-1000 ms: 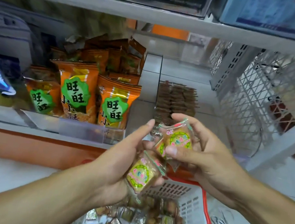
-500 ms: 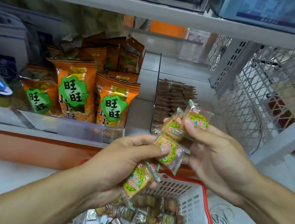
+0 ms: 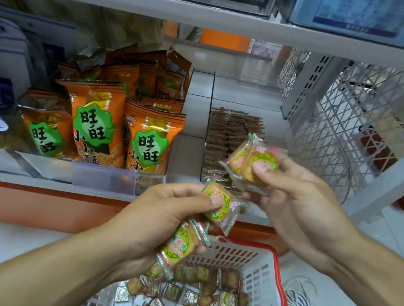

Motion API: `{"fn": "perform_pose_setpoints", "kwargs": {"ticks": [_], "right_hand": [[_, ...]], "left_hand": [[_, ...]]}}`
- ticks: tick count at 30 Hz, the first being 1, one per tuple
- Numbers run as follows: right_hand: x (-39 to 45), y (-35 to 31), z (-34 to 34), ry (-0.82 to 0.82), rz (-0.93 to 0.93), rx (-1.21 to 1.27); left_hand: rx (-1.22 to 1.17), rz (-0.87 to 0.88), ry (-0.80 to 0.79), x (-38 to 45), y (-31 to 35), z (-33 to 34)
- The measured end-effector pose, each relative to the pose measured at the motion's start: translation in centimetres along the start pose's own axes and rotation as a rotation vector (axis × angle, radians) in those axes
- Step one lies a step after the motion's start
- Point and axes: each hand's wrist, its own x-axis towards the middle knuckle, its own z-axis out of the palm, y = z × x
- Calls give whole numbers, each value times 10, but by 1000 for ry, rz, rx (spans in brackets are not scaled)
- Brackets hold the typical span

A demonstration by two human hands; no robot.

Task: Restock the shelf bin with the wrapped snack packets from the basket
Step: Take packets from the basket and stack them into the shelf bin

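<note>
My left hand [image 3: 157,221] holds two clear-wrapped yellow snack packets: one pinched at the fingertips [image 3: 220,207], another tucked lower in the palm [image 3: 178,247]. Up and to the right, my right hand [image 3: 300,205] grips two more packets [image 3: 252,164] in front of the clear shelf bin [image 3: 229,138], which holds rows of small brown wrapped packets. Below both hands stands the white basket with a red rim [image 3: 279,280], with several loose wrapped packets [image 3: 198,300] in it.
Orange snack bags [image 3: 95,125] fill the clear bin to the left. A white wire mesh divider [image 3: 341,136] and a white shelf post [image 3: 306,87] stand at the right. An upper shelf board [image 3: 214,17] runs overhead. An orange strip [image 3: 32,204] runs under the shelf's front.
My right hand has risen toward the shelf bin with its packets and parted from my left hand. My left hand lifted slightly and now pinches one packet at its fingertips.
</note>
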Motion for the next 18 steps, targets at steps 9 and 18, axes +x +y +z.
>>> {"fn": "perform_pose_setpoints", "kwargs": {"ticks": [9, 18], "right_hand": [[-4, 8, -4, -70, 187, 56], [-11, 33, 11, -42, 218, 1]], "left_hand": [[-112, 124, 288, 6, -4, 2], [-89, 217, 284, 6, -9, 12]]}}
